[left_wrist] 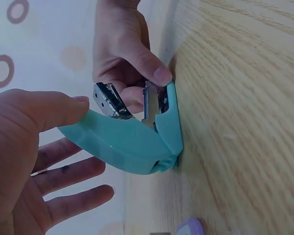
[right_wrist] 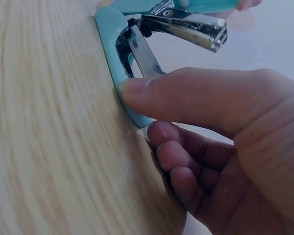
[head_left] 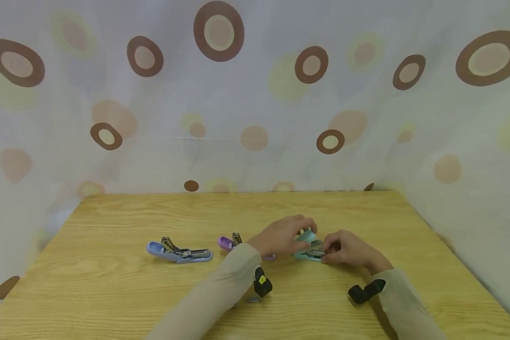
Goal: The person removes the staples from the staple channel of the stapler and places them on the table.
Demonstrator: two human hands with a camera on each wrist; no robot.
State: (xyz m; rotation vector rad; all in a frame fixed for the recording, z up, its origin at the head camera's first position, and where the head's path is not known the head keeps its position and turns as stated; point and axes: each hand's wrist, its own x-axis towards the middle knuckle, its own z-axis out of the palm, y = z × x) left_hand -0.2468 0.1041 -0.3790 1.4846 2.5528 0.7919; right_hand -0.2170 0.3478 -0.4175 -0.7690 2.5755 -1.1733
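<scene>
A teal stapler (left_wrist: pixel 122 144) lies on the table with its top cover swung up and its metal parts exposed. My left hand (head_left: pixel 280 236) pinches the raised cover, its thumb on one side and three fingers spread apart from it. At the other end, my right hand (head_left: pixel 352 250) grips the stapler's base, with the thumb (right_wrist: pixel 152 95) pressed on it and the other fingers curled. The metal magazine stands between cover and base in the right wrist view. Left of it, a purple stapler (head_left: pixel 226 243) lies partly hidden behind my left hand and sleeve.
A light blue stapler (head_left: pixel 180 257), opened up, lies farther left on the wooden table (head_left: pixel 110 293). A small grey piece (head_left: pixel 253 299) sits near my left forearm. Behind the table hangs a white cloth (head_left: pixel 255 94) with brown circles.
</scene>
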